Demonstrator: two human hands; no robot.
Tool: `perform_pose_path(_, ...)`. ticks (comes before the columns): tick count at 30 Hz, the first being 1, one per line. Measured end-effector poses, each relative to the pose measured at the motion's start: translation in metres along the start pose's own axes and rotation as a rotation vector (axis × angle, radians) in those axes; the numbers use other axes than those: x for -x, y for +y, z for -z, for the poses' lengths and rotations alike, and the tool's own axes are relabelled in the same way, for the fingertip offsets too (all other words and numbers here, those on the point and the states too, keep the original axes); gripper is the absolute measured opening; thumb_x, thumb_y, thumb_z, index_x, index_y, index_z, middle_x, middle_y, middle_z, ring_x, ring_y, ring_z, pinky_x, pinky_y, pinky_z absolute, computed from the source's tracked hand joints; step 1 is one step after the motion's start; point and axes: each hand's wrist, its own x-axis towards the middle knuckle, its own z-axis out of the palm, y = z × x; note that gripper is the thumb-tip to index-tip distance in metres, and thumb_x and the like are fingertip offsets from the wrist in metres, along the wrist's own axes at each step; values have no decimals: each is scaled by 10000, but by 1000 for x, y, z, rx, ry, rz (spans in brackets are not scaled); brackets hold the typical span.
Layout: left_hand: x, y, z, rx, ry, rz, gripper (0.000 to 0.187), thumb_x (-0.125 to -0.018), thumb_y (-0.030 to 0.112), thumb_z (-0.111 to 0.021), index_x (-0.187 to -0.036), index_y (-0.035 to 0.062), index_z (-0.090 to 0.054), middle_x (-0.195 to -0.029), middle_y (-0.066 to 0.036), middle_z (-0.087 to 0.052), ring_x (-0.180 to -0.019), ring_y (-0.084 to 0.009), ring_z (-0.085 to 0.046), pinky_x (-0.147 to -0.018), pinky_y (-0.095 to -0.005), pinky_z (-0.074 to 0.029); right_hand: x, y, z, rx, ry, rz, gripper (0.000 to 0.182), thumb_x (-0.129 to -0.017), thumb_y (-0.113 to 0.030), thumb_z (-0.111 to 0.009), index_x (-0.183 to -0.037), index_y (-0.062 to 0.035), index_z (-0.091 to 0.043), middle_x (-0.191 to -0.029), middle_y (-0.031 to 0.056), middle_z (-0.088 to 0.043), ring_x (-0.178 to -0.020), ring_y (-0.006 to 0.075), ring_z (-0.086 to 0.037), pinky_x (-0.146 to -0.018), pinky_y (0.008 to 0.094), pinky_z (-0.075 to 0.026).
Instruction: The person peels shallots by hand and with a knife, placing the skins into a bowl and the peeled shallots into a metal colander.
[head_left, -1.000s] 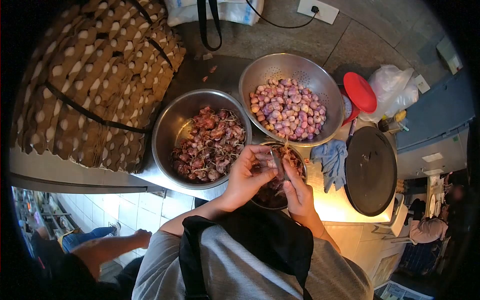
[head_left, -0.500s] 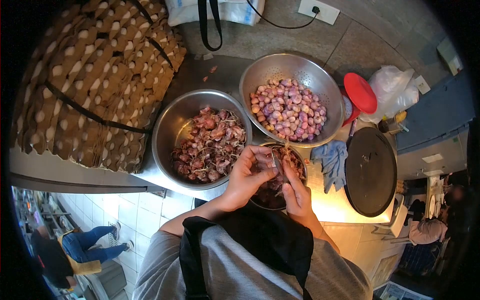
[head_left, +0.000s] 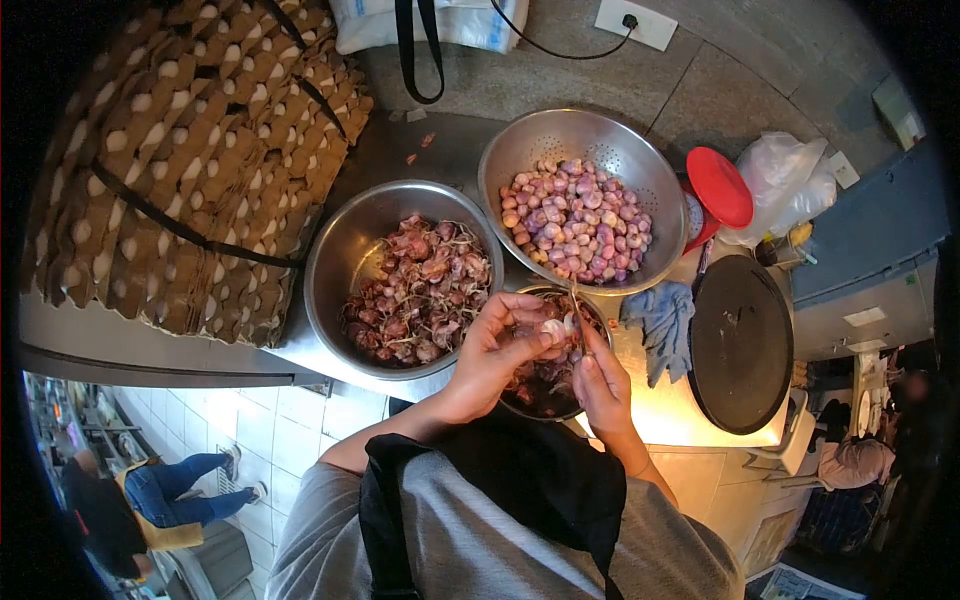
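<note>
Over a smaller bowl (head_left: 543,404) of reddish skins, my left hand (head_left: 497,360) pinches a pale, partly peeled shallot (head_left: 555,331). Close against it on the right, my right hand (head_left: 602,385) grips a small knife (head_left: 576,318), its thin blade pointing up toward the colander. Unpeeled shallots with stringy roots (head_left: 425,290) lie in a steel bowl (head_left: 327,240) to the left. Behind my hands, peeled pink and purple shallots (head_left: 582,220) sit in a steel colander (head_left: 640,160). My fingers hide part of the smaller bowl.
Stacked egg trays (head_left: 190,180) with black straps stand at the left. To the right are a blue cloth (head_left: 662,322), a round black tray (head_left: 741,345), a red scale (head_left: 718,188) and plastic bags (head_left: 785,185). Other people (head_left: 105,510) are away at both lower sides.
My right hand has shifted slightly right and the knife now stands more upright. The pale shallot shows more clearly at my left fingertips.
</note>
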Motion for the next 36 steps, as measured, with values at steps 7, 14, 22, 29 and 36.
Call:
perform_pose_path(7,-1,0,2,43,-16,25,289,-807,-25,-496,-1073,43,-407,-1011,-87,-527,-927,-170,-547,-800,-314,-484,2,0,6,-116,-97,67,441,-911,-143,-359,-1322,-19,-259,-654,-34,-434,-482,37,-320,-445,166,-259)
perform_pose_path(14,0,0,2,17,-39,21,247,-824,6,-500,-1054,56,-425,-1049,-75,-527,-946,-151,-531,-786,-294,-481,1,6,-2,-140,-97,27,422,-912,-164,-367,-1292,6,-292,-569,-17,-380,-443,51,-323,-417,177,-282)
perform_pose_path(22,-2,-3,3,46,6,75,190,-843,60,-519,-1027,52,-472,-1005,-49,-533,-903,-123,-537,-756,-261,-473,2,3,1,-256,-112,-73,419,-913,-186,-378,-1299,-40,-308,-541,-13,-354,-442,66,-326,-420,188,-279)
perform_pose_path(29,-4,-5,7,25,-37,120,253,-836,87,-543,-1073,54,-460,-969,-38,-543,-890,-116,-539,-773,-262,-466,-1,4,6,-234,-93,-116,419,-914,-194,-375,-1301,-50,-307,-532,-19,-343,-439,66,-320,-411,184,-266)
perform_pose_path(36,-4,-5,8,107,-36,100,340,-829,61,-542,-1139,68,-402,-985,-47,-542,-906,-127,-536,-800,-285,-459,-5,0,15,-67,47,-42,453,-913,-154,-379,-1332,-40,-248,-635,-41,-397,-482,37,-316,-436,162,-278)
